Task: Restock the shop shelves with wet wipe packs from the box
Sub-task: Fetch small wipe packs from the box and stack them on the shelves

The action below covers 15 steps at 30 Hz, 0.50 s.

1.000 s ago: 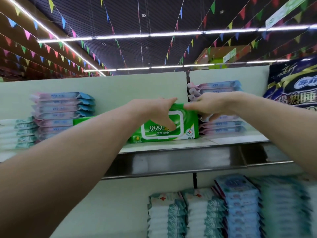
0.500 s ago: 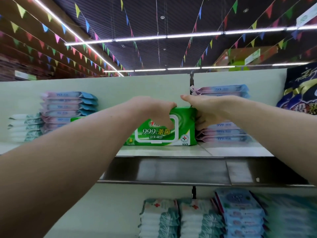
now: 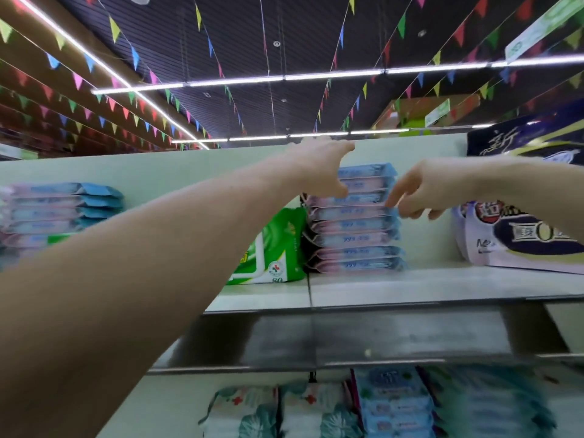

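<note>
A green wet wipe pack (image 3: 271,248) stands on the top shelf (image 3: 410,289), leaning against a stack of pink-and-blue wipe packs (image 3: 357,235). My left hand (image 3: 322,167) reaches over the upper left part of that stack, fingers stretched, thumb down against the packs. My right hand (image 3: 423,192) is at the stack's right side, its fingers loosely bent and touching a pack's edge. Neither hand holds the green pack. The box is out of view.
Another stack of pink-and-blue packs (image 3: 60,210) sits at the left of the shelf. Large purple-and-white bags (image 3: 521,238) stand at the right. The lower shelf holds several rows of wipe packs (image 3: 347,406). Bunting and strip lights hang overhead.
Both hands have let go of the green pack and moved right and up to the pink-and-blue stack. The green pack stays on the shelf. The view has shifted right.
</note>
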Available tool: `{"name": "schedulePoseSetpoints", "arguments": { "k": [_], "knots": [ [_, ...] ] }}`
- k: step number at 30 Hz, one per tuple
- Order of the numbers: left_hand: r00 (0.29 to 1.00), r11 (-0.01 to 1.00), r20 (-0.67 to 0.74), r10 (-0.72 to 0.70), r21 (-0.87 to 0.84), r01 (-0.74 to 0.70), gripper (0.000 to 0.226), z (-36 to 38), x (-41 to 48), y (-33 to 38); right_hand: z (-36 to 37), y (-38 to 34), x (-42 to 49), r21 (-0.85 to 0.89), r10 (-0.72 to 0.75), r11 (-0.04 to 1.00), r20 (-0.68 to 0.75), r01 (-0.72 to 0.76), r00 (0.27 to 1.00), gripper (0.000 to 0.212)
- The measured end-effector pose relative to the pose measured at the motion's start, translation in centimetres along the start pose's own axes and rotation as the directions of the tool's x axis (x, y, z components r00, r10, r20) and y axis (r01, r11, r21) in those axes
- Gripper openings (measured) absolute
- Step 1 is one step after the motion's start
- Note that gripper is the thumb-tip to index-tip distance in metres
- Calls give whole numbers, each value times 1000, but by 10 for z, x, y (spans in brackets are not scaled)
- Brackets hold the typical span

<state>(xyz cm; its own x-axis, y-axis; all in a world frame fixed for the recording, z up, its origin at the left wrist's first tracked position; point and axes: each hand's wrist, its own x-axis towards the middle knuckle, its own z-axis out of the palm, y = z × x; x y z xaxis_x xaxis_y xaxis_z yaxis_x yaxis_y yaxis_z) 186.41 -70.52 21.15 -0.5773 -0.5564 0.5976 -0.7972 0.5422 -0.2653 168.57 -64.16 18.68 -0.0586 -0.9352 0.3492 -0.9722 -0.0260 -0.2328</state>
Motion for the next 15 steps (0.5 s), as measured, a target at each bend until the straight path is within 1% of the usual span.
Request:
{"name": "schedulePoseSetpoints", "arguments": {
  "k": [3, 5, 7, 10, 12, 15],
  "knots": [
    [998, 1000, 67, 22, 5, -22, 94, 17, 18, 14, 21, -2, 7, 21, -58, 998, 193, 54, 979, 37],
    [993, 999, 115, 17, 42, -22, 97, 28, 29, 17, 35, -4, 16, 24, -93, 996, 270, 90, 958, 40],
    [989, 997, 147, -2, 70, -9, 97, 36, 37, 15, 45, -6, 26, 30, -117, 993, 317, 113, 941, 42],
    [988, 996, 155, -19, 86, 6, 94, 43, 44, 10, 52, -6, 37, 36, -138, 990, 365, 134, 921, 43],
    [989, 996, 146, -19, 93, 5, 91, 47, 45, 9, 54, -6, 41, 32, -144, 989, 378, 142, 914, 41],
    [991, 994, 130, -11, 110, -4, 88, 49, 45, 9, 57, -7, 43, -19, -158, 984, 375, 179, 913, 41]
  ]
}}
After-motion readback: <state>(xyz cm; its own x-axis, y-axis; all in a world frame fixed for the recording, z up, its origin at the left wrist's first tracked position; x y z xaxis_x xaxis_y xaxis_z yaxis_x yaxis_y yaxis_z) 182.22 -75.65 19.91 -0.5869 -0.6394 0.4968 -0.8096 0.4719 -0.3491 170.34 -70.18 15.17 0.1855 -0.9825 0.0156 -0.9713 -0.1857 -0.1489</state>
